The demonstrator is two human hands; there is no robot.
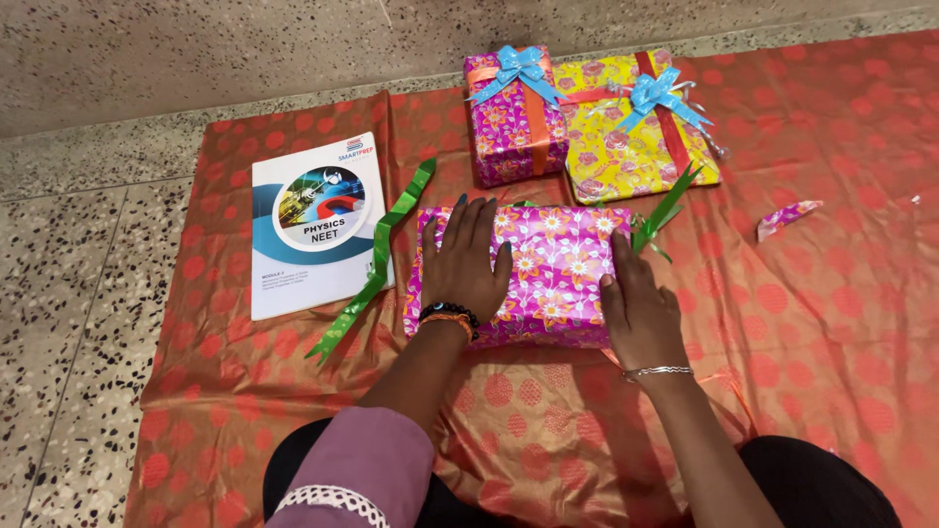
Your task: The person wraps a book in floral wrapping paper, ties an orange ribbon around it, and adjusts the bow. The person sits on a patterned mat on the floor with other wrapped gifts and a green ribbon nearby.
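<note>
Left hand: the left hand (468, 262) is laid flat, palm down, on the near-left part of the magenta flower-print parcel (548, 264); the fingers are stretched out and pressed on the paper, nothing being clasped.
Right hand: the right hand (638, 311) is set against the parcel's right end, fingers straight and together, bearing on the wrapping rather than closed round it.
Parcel: it lies directly under and between both sets of fingers, on the red-dotted orange cloth (831, 323); its long axis runs left to right across the fingertips.
Nearer hand: both are in contact; more of the top face is covered by the left.
Green ribbon, left: a green ribbon strip (377, 259) trails just left of the left fingers, from beyond the parcel's corner down toward the near-left.
Green ribbon, right: a second green ribbon piece (665, 210) sticks out just beyond the right fingertips.
Book: a white textbook (313, 230) lies farther left, past the ribbon.
Beyond the fingertips: a pink wrapped gift (509, 127) and a yellow wrapped gift (626, 142), each with a blue bow, sit just past the parcel's far edge.
Open room: bare cloth is seen right of the right hand, save a small paper scrap (787, 217).
</note>
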